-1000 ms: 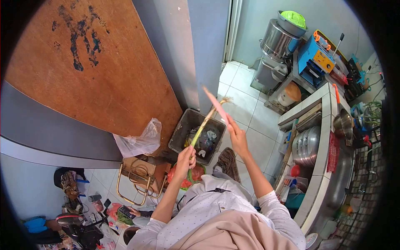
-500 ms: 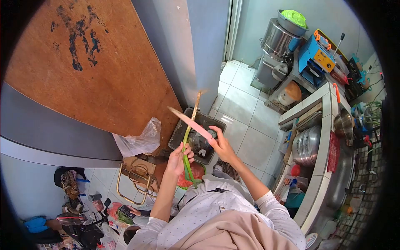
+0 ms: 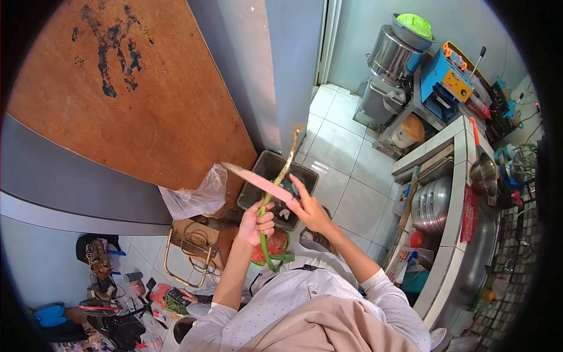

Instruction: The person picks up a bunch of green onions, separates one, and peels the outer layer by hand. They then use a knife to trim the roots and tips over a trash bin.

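Where behind knife [image 3: 252, 179], stalk [image 3: 291, 155] invisible.

Bright indoor light, glare on floor tiles [image 3: 335, 142], fisheye-curved edges, black corners

1. White-tiled counter [image 3: 447, 258], with open shelving underneath.
2. Pale tiled floor [image 3: 366, 182] alongside the counter, catching glints of light.
3. Pale blue-green wall [image 3: 363, 41] beyond the counter's far end.
4. Across the floor from the counter, a brown wooden panel [image 3: 158, 111], dark-stained, near a grey-blue wall [image 3: 293, 64].
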Demonstrator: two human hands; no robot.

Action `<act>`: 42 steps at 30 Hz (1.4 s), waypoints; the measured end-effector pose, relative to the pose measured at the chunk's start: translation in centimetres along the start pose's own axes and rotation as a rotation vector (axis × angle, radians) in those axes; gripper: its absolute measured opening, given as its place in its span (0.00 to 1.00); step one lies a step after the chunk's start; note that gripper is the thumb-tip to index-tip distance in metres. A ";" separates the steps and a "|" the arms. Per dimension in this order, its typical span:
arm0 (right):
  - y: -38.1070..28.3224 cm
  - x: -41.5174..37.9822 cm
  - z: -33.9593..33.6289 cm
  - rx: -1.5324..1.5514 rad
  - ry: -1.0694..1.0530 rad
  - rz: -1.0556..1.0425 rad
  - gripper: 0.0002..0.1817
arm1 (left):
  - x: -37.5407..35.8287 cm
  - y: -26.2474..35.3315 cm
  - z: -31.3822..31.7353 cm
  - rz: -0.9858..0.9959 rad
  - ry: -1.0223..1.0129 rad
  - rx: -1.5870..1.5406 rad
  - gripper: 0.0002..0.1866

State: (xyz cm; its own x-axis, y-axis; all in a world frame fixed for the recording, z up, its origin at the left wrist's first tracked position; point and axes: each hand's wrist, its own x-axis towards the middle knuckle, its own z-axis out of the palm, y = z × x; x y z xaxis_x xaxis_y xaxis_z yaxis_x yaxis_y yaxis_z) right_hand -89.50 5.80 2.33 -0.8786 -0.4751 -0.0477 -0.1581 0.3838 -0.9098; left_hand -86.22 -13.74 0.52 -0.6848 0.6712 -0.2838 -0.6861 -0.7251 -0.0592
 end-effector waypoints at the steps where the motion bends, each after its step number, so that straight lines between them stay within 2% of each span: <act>1: -0.1 0.0 -0.2 0.040 0.026 -0.015 0.36 | -0.1 -0.2 0.5 0.002 0.001 -0.001 0.16; 3: -0.9 -0.3 -0.7 0.054 0.018 -0.004 0.35 | 0.0 -0.5 1.1 0.090 0.147 0.042 0.16; 6: -2.1 -1.0 -0.8 0.023 -0.088 0.028 0.36 | 0.5 -0.5 0.1 0.160 0.100 -0.003 0.17; 7: -2.6 -1.2 -0.8 0.014 -0.129 0.033 0.36 | 0.4 -0.7 0.7 0.208 0.212 0.010 0.18; 10: -3.2 -1.7 0.1 0.080 -0.167 -0.030 0.37 | 0.9 -0.5 0.5 0.214 0.138 0.062 0.19; 11: -3.2 -1.6 0.2 0.032 -0.181 -0.042 0.37 | 0.8 -0.6 0.6 0.234 0.170 0.206 0.20; 15: -3.1 -1.2 -0.2 0.022 -0.210 0.017 0.37 | 0.4 -0.7 1.0 0.201 0.198 0.169 0.20; 18: -2.6 -1.1 -0.3 0.012 -0.215 -0.001 0.37 | 0.4 -0.7 0.1 0.180 0.132 0.215 0.20; 21: -2.5 -1.0 -0.3 0.027 -0.186 -0.007 0.36 | 0.6 -0.6 -0.2 0.158 0.042 0.299 0.17; 23: -1.9 -0.8 0.0 0.044 -0.124 -0.011 0.35 | 0.8 -1.1 0.7 0.291 0.282 0.497 0.12; 24: -1.8 -0.7 0.1 0.043 -0.125 -0.011 0.35 | 0.9 -1.3 1.0 0.291 0.282 0.497 0.12; 26: -1.5 -0.5 0.1 0.058 -0.067 0.017 0.35 | 1.1 -1.6 1.4 0.420 0.382 0.617 0.09; 27: -1.0 -0.4 0.2 0.057 -0.065 0.017 0.35 | 0.8 -1.6 1.9 0.416 0.315 0.566 0.14; 28: -0.6 -0.3 0.2 0.062 -0.029 0.012 0.34 | 0.6 -1.7 2.2 0.415 0.314 0.567 0.14; 30: -0.3 -0.2 0.1 0.067 0.005 0.008 0.34 | 0.4 -2.0 2.5 0.388 0.351 0.836 0.20; 32: -0.7 -0.1 -0.3 0.154 -0.011 0.045 0.34 | 0.6 -2.1 1.6 0.375 0.349 0.787 0.24; 38: 0.1 -0.4 0.6 0.328 0.057 0.066 0.33 | 0.9 -1.8 0.8 0.402 0.275 0.604 0.17; 41: -0.8 -0.8 0.2 0.301 0.011 0.078 0.33 | 0.8 -0.6 -0.8 0.331 0.201 0.165 0.21; 42: -0.7 -0.9 0.3 0.301 0.013 0.079 0.33 | 0.7 -0.1 -1.2 0.330 0.201 0.166 0.21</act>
State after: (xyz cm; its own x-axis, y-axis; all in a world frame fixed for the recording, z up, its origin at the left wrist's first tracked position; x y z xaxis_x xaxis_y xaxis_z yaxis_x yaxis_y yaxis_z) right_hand -88.47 5.72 2.90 -0.8888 -0.4424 -0.1194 0.0496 0.1662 -0.9848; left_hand -86.30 -13.36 -0.77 -0.8242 0.3520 -0.4436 -0.4795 -0.8505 0.2162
